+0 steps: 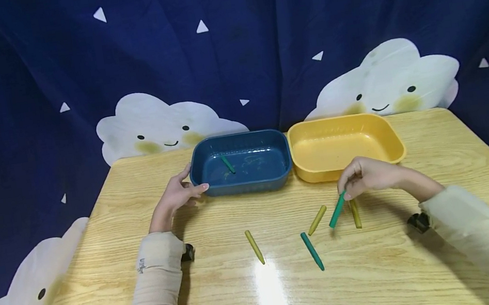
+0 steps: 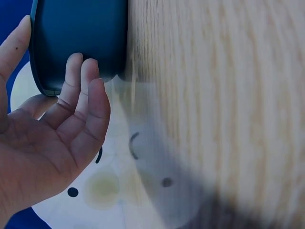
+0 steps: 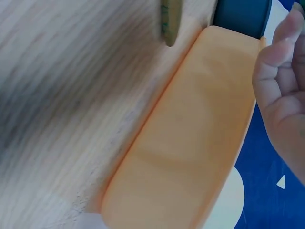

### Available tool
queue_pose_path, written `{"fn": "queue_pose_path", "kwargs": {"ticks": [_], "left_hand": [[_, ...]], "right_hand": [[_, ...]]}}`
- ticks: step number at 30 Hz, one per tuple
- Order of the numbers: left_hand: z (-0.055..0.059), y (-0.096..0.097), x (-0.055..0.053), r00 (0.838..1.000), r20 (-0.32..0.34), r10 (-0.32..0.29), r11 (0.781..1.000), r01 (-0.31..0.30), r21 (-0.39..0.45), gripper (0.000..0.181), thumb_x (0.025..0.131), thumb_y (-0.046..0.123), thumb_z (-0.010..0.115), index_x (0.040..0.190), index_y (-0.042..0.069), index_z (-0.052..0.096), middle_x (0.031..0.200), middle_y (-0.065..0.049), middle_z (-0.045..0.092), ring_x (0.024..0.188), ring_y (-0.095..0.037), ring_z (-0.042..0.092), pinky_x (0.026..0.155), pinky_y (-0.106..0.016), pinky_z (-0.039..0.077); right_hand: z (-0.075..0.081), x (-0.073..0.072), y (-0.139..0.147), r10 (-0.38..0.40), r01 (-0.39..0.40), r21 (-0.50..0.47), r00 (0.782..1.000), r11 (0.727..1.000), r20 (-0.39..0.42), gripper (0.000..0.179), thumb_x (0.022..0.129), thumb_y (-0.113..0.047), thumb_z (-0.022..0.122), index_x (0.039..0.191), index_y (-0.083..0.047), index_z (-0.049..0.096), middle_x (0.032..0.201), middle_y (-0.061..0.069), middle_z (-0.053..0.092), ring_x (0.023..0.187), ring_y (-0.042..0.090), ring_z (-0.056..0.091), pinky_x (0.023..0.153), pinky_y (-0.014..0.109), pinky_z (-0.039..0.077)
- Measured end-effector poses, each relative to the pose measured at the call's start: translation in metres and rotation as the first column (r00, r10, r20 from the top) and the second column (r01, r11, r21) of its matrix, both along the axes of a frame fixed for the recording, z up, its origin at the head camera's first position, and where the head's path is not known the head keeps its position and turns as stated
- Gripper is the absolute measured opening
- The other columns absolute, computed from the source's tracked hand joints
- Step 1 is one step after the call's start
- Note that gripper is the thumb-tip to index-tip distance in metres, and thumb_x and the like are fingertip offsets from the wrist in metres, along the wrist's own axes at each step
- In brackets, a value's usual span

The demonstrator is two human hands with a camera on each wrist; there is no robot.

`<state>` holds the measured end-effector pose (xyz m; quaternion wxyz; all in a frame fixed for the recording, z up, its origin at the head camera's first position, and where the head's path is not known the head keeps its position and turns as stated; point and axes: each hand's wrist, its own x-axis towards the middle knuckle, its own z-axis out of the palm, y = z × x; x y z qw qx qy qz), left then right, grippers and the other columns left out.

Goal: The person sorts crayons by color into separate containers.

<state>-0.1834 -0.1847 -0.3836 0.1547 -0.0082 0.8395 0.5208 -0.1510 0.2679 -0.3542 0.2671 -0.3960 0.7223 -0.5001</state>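
Note:
My left hand (image 1: 179, 192) rests at the left end of a blue plastic bin (image 1: 249, 187), its thumb on the rim. In the left wrist view, loosely bent fingers (image 2: 97, 105) lie against the bin's outer wall. A green crayon (image 1: 227, 164) lies inside that bin. My right hand (image 1: 367, 175) pinches another green crayon (image 1: 337, 210) by its upper end, tilted, in front of the yellow bin (image 1: 350, 173). Close by are two olive-yellow crayons, one (image 1: 317, 220) left of the held crayon and one (image 1: 356, 214) partly below the hand.
Another olive-yellow crayon (image 1: 255, 247) and a green crayon (image 1: 312, 251) lie on the wooden table (image 1: 228, 300) nearer the front. The two bins stand side by side at the table's back edge. Behind them hangs a dark blue curtain (image 1: 231, 60) with clouds and white triangles.

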Motion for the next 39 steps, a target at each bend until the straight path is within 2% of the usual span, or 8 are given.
{"fn": "queue_pose_path", "kwargs": {"ticks": [5, 10, 13, 19, 24, 27, 35, 39], "left_hand": [[0.0, -0.001, 0.0, 1.0, 0.008, -0.004, 1.0, 0.004, 0.01, 0.088, 0.083, 0.025, 0.068, 0.147, 0.021, 0.008, 0.091, -0.023, 0.061, 0.089, -0.033, 0.059, 0.07, -0.043, 0.052], [0.001, 0.0, 0.002, 1.0, 0.015, 0.001, 1.0, -0.001, 0.014, 0.087, 0.083, 0.025, 0.068, 0.147, 0.021, 0.009, 0.091, -0.023, 0.061, 0.09, -0.034, 0.059, 0.07, -0.044, 0.051], [0.0, 0.0, 0.002, 1.0, 0.013, 0.001, 1.0, -0.002, 0.015, 0.088, 0.083, 0.025, 0.068, 0.147, 0.02, 0.008, 0.092, -0.023, 0.061, 0.09, -0.034, 0.059, 0.07, -0.043, 0.052], [-0.002, 0.001, 0.001, 1.0, 0.007, 0.013, 1.0, -0.013, 0.015, 0.087, 0.084, 0.023, 0.068, 0.147, 0.02, 0.009, 0.09, -0.022, 0.061, 0.088, -0.033, 0.059, 0.068, -0.043, 0.052], [-0.002, 0.0, 0.0, 1.0, 0.004, 0.015, 1.0, -0.015, 0.013, 0.087, 0.084, 0.023, 0.068, 0.147, 0.02, 0.009, 0.089, -0.021, 0.061, 0.088, -0.033, 0.059, 0.068, -0.043, 0.052], [-0.002, 0.0, 0.0, 1.0, 0.002, 0.013, 1.0, -0.013, 0.018, 0.087, 0.083, 0.025, 0.068, 0.147, 0.02, 0.009, 0.088, -0.021, 0.061, 0.088, -0.033, 0.059, 0.069, -0.043, 0.052], [-0.003, -0.001, -0.001, 1.0, 0.001, 0.013, 1.0, -0.013, 0.012, 0.088, 0.082, 0.027, 0.069, 0.147, 0.021, 0.01, 0.086, -0.019, 0.062, 0.086, -0.03, 0.06, 0.068, -0.042, 0.052], [-0.002, -0.002, -0.001, 1.0, 0.002, 0.01, 1.0, -0.01, 0.016, 0.088, 0.083, 0.027, 0.069, 0.147, 0.021, 0.009, 0.087, -0.02, 0.061, 0.087, -0.032, 0.06, 0.069, -0.042, 0.052]], "right_hand": [[0.004, -0.003, -0.001, -0.082, 0.083, 0.018, 0.996, 0.996, -0.032, 0.007, 0.079, 0.005, 0.065, 0.084, 0.001, 0.068, 0.069, 0.017, 0.062, 0.057, 0.007, 0.051, 0.049, 0.027, 0.044], [0.008, -0.003, -0.004, -0.181, 0.183, 0.019, 0.981, 0.983, -0.062, 0.005, 0.079, 0.003, 0.066, 0.083, 0.001, 0.068, 0.07, 0.007, 0.063, 0.057, 0.008, 0.05, 0.048, 0.031, 0.043], [0.011, -0.003, -0.007, -0.248, 0.25, 0.021, 0.966, 0.968, -0.07, 0.004, 0.078, 0.0, 0.069, 0.082, 0.001, 0.068, 0.071, 0.003, 0.064, 0.058, 0.007, 0.051, 0.05, 0.03, 0.044], [0.017, -0.005, -0.012, -0.343, 0.344, 0.009, 0.938, 0.939, -0.051, 0.006, 0.079, -0.001, 0.068, 0.084, 0.002, 0.068, 0.077, 0.013, 0.066, 0.065, 0.016, 0.059, 0.058, 0.03, 0.049], [0.022, -0.006, -0.016, -0.43, 0.43, -0.014, 0.902, 0.903, -0.039, 0.008, 0.081, -0.002, 0.067, 0.088, 0.001, 0.069, 0.081, 0.001, 0.068, 0.071, 0.013, 0.06, 0.063, 0.027, 0.05], [0.025, -0.006, -0.02, -0.478, 0.477, -0.034, 0.878, 0.878, -0.021, 0.009, 0.081, -0.004, 0.068, 0.089, 0.0, 0.069, 0.081, -0.002, 0.067, 0.073, 0.012, 0.06, 0.065, 0.027, 0.051], [0.029, -0.008, -0.029, -0.535, 0.537, -0.106, 0.843, 0.837, 0.048, 0.009, 0.082, -0.004, 0.067, 0.09, -0.004, 0.07, 0.082, -0.001, 0.067, 0.074, 0.013, 0.061, 0.069, 0.028, 0.05], [0.031, -0.01, -0.035, -0.562, 0.561, -0.131, 0.826, 0.817, 0.031, 0.01, 0.083, -0.004, 0.065, 0.092, -0.003, 0.07, 0.082, -0.003, 0.067, 0.074, 0.014, 0.061, 0.068, 0.026, 0.049]]}}
